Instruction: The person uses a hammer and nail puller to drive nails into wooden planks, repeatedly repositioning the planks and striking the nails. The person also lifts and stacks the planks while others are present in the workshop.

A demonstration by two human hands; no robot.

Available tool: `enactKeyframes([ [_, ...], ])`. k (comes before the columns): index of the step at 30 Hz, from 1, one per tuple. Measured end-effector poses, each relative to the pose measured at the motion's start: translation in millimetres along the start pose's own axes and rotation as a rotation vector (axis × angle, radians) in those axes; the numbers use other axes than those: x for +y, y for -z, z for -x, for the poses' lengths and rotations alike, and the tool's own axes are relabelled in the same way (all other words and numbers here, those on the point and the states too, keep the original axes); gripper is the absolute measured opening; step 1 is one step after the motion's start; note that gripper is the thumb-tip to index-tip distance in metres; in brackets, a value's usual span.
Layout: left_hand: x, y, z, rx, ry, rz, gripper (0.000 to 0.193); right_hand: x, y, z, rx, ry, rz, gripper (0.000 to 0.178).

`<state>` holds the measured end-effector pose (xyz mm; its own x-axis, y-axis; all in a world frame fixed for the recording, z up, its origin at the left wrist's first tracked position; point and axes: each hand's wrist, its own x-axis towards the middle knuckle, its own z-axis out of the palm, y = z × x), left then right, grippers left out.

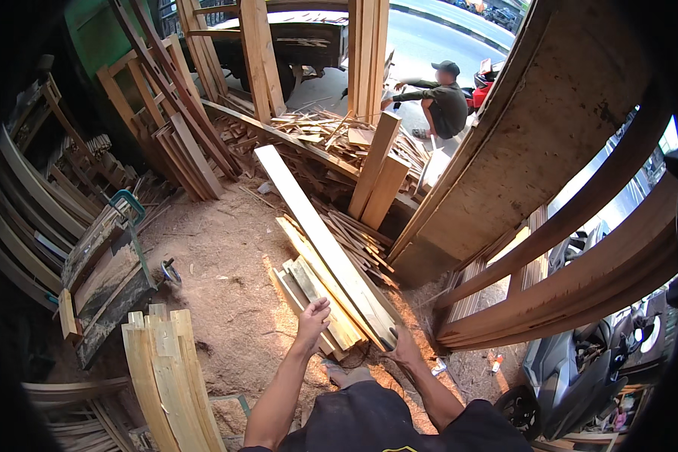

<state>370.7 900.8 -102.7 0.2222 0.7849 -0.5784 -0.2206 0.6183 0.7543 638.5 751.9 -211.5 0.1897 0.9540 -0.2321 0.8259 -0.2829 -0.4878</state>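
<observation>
A long pale plank (pixel 309 218) slants away from me over a stack of boards, its far end raised toward a scrap pile. At its near end, my right hand (pixel 405 349) is closed around the plank's edge, fingers partly hidden. My left hand (pixel 313 322) hovers left of the plank, above the shorter boards (pixel 316 301), with its fingers curled in and nothing visible in them. Beneath the long plank lie further yellowish boards (pixel 339 297), side by side.
Wood scraps (pixel 324 135) heap up ahead, with two upright planks (pixel 380 177) beside them. Thick boards (pixel 166 369) stand at lower left, near a workbench (pixel 109 279) with a clamp (pixel 128 205). A scooter (pixel 572 369) is at right. Someone squats (pixel 448 105) by the road.
</observation>
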Motion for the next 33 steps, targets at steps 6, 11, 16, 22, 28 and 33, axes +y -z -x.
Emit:
enactKeyframes([
  [6,-19.5,103.6,139.6,0.328,-0.257,0.129,0.029,4.0,-52.8,-51.8,-0.590,-0.180,0.206,0.095],
  [11,-89.6,164.7,299.9,0.806,-0.521,0.153,0.025,-53.1,-131.0,-42.9,-0.931,-0.038,-0.076,0.085],
  [16,-163.1,172.1,423.5,1.451,-0.770,0.138,0.020,-168.2,-157.2,-10.3,-1.050,0.446,0.195,0.073],
  [22,-259.0,170.3,516.4,2.144,-0.636,0.165,0.014,-319.4,-172.4,68.2,-0.984,0.631,-0.434,0.076],
  [28,-308.8,161.3,606.1,2.402,-0.173,-0.240,0.031,-423.4,-148.7,164.0,-0.697,1.085,-0.539,0.062],
  [33,-318.6,173.0,662.3,1.984,-0.149,-0.634,0.050,-472.2,-141.6,254.9,-0.712,1.569,-0.309,0.074],
])
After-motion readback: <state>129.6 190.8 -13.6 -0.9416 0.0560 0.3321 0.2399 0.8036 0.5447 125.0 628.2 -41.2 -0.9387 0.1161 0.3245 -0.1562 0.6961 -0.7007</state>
